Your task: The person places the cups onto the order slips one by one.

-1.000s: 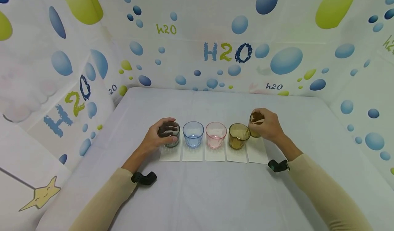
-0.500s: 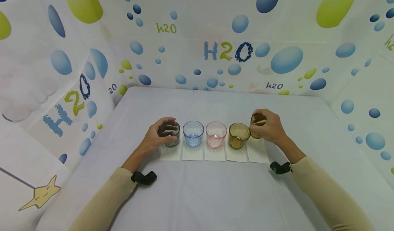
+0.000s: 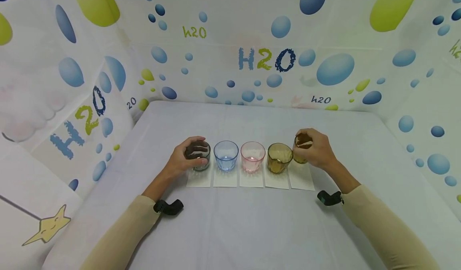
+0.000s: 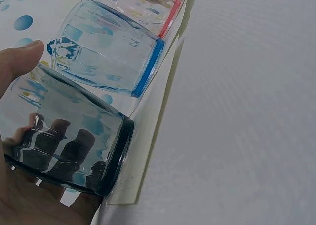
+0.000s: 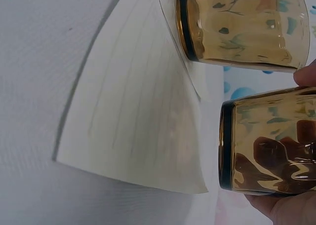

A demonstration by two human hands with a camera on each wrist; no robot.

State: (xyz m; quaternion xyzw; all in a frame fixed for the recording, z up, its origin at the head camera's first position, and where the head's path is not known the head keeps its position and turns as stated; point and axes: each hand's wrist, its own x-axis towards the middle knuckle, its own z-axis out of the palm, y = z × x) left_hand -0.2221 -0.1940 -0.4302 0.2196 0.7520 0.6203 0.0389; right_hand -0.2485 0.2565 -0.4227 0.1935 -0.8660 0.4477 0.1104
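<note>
From the head view, your left hand (image 3: 180, 160) wraps the grey cup (image 3: 199, 155) at the row's left end; your right hand (image 3: 317, 150) wraps the brown cup (image 3: 301, 147) at the right end, both standing up. L wrist cam: fingers (image 4: 61, 136) curl round the grey cup. R wrist cam: brown cup (image 5: 266, 146) gripped, raised off its white paper (image 5: 143, 116).

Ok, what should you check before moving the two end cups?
1. Left hand grips the grey cup: ok.
2. Right hand grips the end amber cup: ok.
3. End amber cup is off its paper: ok, the right wrist view shows a gap below it.
4. Grey cup is off its paper: cannot tell.
5. Blue cup, pink cup and second amber cup stand upright on their papers: ok.
6. Room beside the neighbours: not ok, each held cup sits close to the next.
</note>
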